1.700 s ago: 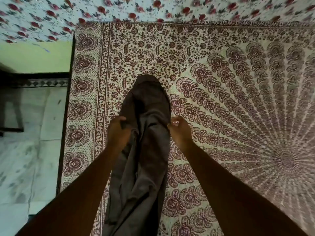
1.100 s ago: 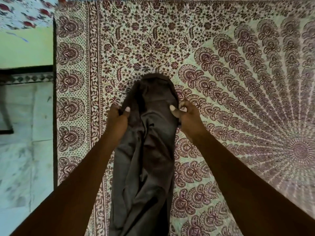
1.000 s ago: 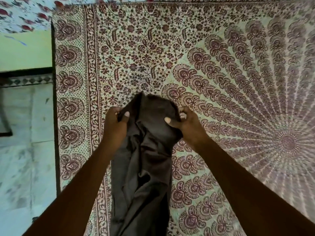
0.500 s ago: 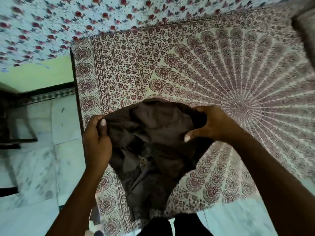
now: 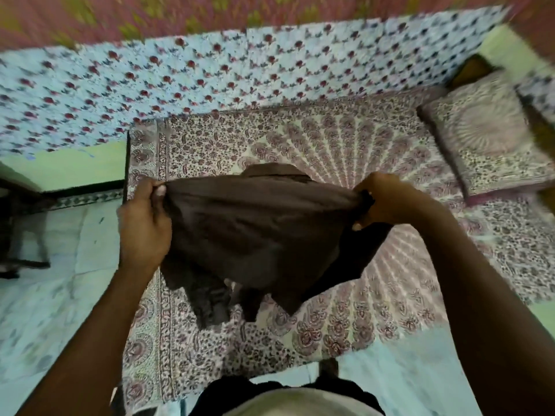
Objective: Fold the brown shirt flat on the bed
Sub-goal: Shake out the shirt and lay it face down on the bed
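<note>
Brown shirt (image 5: 258,232) taut between left hand (image 5: 144,226) and right hand (image 5: 381,199), both gripping.

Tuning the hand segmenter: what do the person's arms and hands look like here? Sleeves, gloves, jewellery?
Left hand and right hand are bare: no gloves, rings or watch visible. Left forearm and right forearm are uncovered down to the frame edge, no sleeve in view. Motion blur hides finer marks.

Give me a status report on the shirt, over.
Left hand and right hand each grip an end of the brown shirt. Shirt stretched wide over the bed, not yet folded. Pillow aside, clear.
</note>
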Demonstrator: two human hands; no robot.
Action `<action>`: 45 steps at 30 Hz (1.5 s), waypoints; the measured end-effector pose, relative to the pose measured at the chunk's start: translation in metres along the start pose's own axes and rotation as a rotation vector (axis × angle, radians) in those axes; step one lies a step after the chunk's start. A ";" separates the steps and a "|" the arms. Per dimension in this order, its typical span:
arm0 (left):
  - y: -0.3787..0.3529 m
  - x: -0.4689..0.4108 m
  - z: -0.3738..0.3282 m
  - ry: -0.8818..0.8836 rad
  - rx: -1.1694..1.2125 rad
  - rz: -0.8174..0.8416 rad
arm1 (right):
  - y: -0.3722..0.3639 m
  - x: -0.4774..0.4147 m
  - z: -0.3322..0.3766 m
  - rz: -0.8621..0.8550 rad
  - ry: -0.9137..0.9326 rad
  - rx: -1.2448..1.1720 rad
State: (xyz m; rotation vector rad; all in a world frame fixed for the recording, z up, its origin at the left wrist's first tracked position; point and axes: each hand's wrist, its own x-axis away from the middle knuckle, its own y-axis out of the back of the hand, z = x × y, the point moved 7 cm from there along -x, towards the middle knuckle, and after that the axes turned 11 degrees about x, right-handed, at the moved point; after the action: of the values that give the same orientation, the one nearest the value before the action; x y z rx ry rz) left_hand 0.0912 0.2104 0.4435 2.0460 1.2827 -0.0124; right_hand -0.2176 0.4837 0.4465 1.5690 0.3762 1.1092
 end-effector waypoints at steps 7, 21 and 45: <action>0.001 0.018 -0.109 -0.071 -0.211 -0.204 | 0.041 0.043 -0.074 -0.292 0.100 0.071; 0.021 0.010 -0.196 0.022 -0.025 -0.403 | 0.093 0.132 -0.148 -0.253 0.195 -0.562; -0.018 0.041 -0.207 -0.190 0.115 0.174 | 0.099 0.201 -0.202 -0.669 -0.202 -0.026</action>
State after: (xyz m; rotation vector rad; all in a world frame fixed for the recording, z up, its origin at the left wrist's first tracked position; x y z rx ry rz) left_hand 0.0261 0.3647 0.5736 2.1897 1.0059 -0.2001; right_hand -0.3086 0.7191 0.6113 1.3625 0.6819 0.4343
